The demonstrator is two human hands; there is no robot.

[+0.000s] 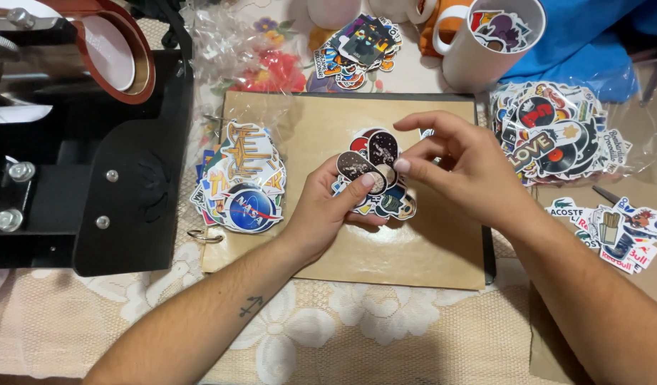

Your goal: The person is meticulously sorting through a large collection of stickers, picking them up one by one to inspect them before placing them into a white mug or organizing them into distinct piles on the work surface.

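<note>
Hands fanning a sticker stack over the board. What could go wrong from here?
1. The left hand holds a loose fan of stickers while the right hand picks at one; the rest may slip onto the brown board.
2. Fallen ones could mix with the nearby sticker pile.
3. The white mug stands near the right forearm's path; a sweep might tip it.

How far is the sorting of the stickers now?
Done: several piles lie apart, one at the left of the brown board, one in a bag at the right, one small pile below it. In hand: the left hand holds a fanned stack over the board while the right hand picks at it. Left: that stack is not yet divided.
</note>
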